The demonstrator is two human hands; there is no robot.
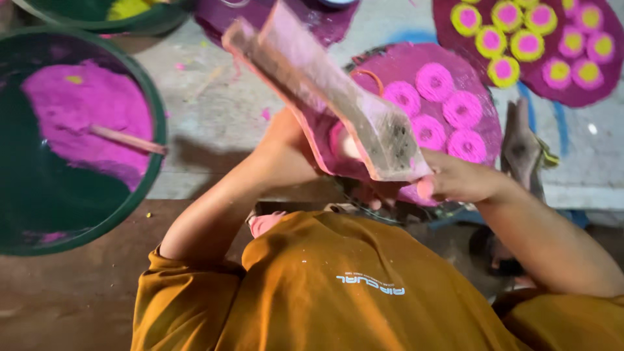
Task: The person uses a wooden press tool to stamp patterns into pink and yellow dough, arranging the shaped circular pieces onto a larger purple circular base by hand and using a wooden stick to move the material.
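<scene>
Both my hands hold a long, folded cardboard trough [325, 84] dusted with pink powder, tilted from upper left down toward me. My left hand [286, 143] grips it from underneath, around its middle. Its lower end rests in the pinch of my right hand [455, 177], whose fingertips are stained pink. Just beyond the trough lies a round purple powder disc [484, 140] with several bright pink circles on it. My orange shirt [325, 286] fills the bottom of the view.
A large green tub [153, 97] with pink powder and a stick in it stands at the left. At the top left, another tub [130, 10] holds yellow powder. A second purple disc [526, 45] with yellow-and-pink circles lies top right. A dark folded piece [520, 146] stands beside my right wrist.
</scene>
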